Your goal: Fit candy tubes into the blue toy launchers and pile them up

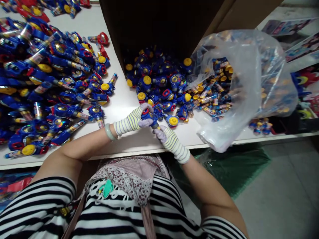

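My left hand [131,122], in a striped glove with lilac fingertips, is closed around a small blue plastic toy [147,115] just above the table's front edge. My right hand [173,141], gloved the same way, pinches a small tube [158,127] at the toy's near end; the fingers hide most of this tube. Just beyond my hands lies a heap of similar blue toys [161,81] with round yellow and red parts, spilling from a cardboard box. Right of that heap, a clear plastic bag [246,83] lies open, with many small printed tubes [211,96] with yellow ends at its mouth.
A large pile of blue toys with tubes attached [50,76] covers the left of the white table [119,96]. The dark cardboard box [159,23] stands behind the middle heap. Printed packages [301,49] sit at the far right. Green sheeting [234,169] lies below the table edge.
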`<state>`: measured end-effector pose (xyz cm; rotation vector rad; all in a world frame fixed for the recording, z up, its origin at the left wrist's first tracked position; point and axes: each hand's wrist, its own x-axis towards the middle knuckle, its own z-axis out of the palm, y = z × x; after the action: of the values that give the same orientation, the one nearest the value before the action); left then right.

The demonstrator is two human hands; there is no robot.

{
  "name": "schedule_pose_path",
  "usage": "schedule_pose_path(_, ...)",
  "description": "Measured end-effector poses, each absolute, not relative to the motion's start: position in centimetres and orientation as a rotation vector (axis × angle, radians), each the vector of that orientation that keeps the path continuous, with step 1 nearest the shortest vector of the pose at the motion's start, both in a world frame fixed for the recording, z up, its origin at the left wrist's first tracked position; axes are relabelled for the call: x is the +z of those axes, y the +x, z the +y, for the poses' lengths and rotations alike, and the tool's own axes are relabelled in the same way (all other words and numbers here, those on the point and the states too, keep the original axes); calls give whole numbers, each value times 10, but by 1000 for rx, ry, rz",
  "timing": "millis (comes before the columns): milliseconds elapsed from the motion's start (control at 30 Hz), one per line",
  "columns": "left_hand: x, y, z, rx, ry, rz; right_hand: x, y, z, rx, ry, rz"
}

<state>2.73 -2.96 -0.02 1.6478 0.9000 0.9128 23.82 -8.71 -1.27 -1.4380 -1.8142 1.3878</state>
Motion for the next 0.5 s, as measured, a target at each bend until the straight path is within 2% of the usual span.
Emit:
schedule_pose_path(67,4,24,-29,970,1651,871,-16,232,-88,1728,-1287,-1571)
schedule_pose_path(100,5,23,-28,975,1664,881,-16,229,-86,1795,-1259,-1510)
schedule_pose_path(167,5,21,-26,945,1695,965,-13,225,-81,1665,-1334,-1556)
schedule_pose_path(267,3,21,-24,907,1646,1083,-7,227,-73,1267,-1518,-1681)
schedule_pose_path(300,3,22,-24,916,1617,1087,-6,228,-72,1289,-1518,-1667)
schedule_pose_path(433,8,21,-27,1014,1668,907,-11,223,-79,2045,-1139,-1288)
schedule_pose_path(500,14,10,-27,1019,1719,864,-13,217,-82,2206,-1013,-1180)
